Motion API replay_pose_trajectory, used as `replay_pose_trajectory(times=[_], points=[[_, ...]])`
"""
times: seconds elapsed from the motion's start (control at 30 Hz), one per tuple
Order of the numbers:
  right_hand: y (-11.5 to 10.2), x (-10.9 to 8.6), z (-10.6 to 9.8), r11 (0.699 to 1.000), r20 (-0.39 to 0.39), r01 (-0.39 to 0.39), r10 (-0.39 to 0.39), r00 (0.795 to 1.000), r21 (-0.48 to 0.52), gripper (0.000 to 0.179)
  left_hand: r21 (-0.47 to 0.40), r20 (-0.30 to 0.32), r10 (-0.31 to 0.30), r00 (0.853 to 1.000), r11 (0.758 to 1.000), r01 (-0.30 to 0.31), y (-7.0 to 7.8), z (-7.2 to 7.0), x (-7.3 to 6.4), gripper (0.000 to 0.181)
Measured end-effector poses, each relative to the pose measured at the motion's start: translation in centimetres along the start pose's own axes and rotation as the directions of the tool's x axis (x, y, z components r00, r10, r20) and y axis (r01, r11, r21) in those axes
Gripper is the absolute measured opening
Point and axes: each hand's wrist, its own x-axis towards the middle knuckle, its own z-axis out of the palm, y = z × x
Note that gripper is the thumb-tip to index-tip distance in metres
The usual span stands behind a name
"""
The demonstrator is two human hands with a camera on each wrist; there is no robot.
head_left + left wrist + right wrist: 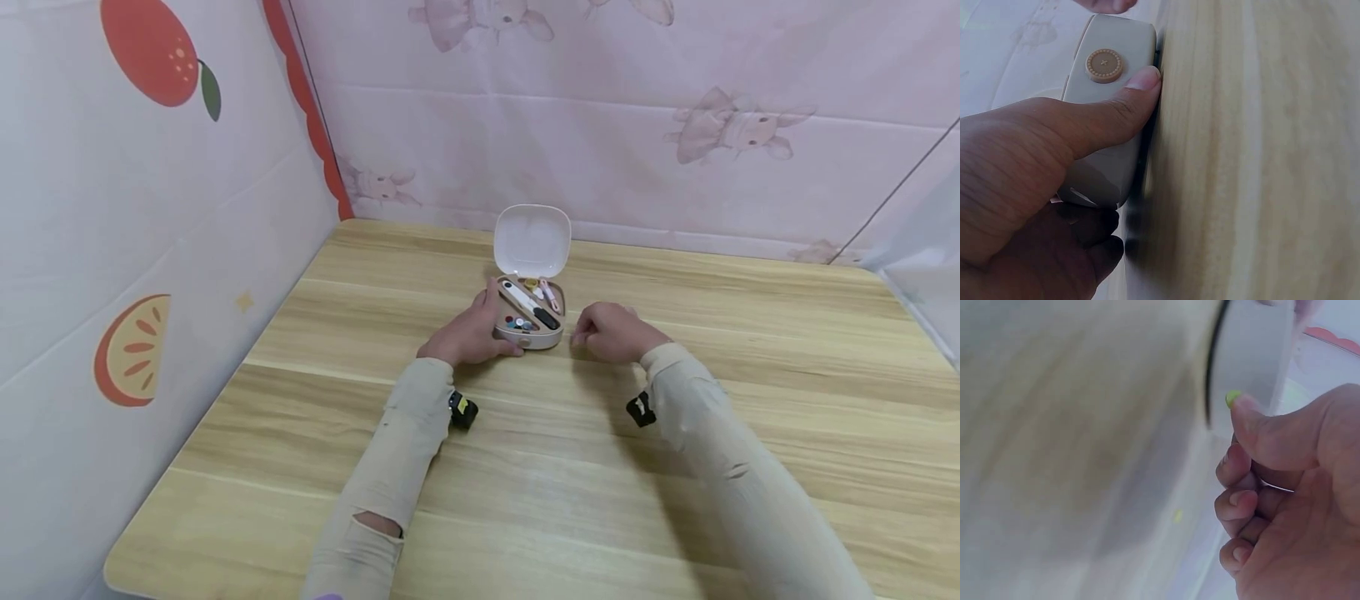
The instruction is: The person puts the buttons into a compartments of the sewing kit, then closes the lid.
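Note:
A white sewing box (pixel 540 339) stands on the table with its lid (pixel 532 242) raised. Inside lie white-and-black thread snips (pixel 529 303), a group of coloured buttons (pixel 519 323) and a pink-and-white item (pixel 551 297). My left hand (pixel 474 332) grips the box's left side. Its thumb (pixel 1116 112) lies along the front, below the brown button-shaped clasp (pixel 1104 65). Just right of the box, my right hand (pixel 617 332) pinches a small yellow-green button (pixel 1232 398) between thumb and finger. The button is mostly hidden by the thumb, and the other fingers are curled.
The wooden table (pixel 525 500) extends around the box on all sides. A small yellow spot (pixel 1177 516) shows on the table in the right wrist view, too blurred to identify. Behind stands a pink rabbit-print curtain (pixel 600 150); a fruit-print wall panel (pixel 210 208) borders the left.

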Motion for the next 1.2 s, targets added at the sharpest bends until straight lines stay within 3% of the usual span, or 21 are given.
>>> replay_pose_trajectory(times=[0.37, 0.57, 0.87, 1.2], points=[[-2.3, 0.9, -1.1, 0.998, -0.061, 0.059, -0.057, 0.997, 0.033, 0.010, 0.019, 0.003, 0.001, 1.000, 1.000, -0.001, 0.0, -0.1, -0.1, 0.124], [-3.4, 2.1, -0.6, 0.993, -0.112, 0.080, -0.071, 0.991, 0.081, 0.010, 0.011, 0.010, -0.007, 1.000, 1.000, 0.007, 0.1, -0.2, -0.1, 0.123], [-4.5, 3.4, 0.7, 0.989, -0.125, 0.074, -0.058, 0.990, 0.127, 0.010, 0.042, 0.023, 0.004, 1.000, 0.999, -0.004, 0.2, -0.2, -0.1, 0.122], [-5.9, 3.8, 1.3, 0.993, -0.132, 0.072, -0.059, 0.989, 0.094, 0.010, 0.050, 0.027, 0.000, 1.000, 0.999, -0.002, 0.1, -0.4, -0.2, 0.121]])
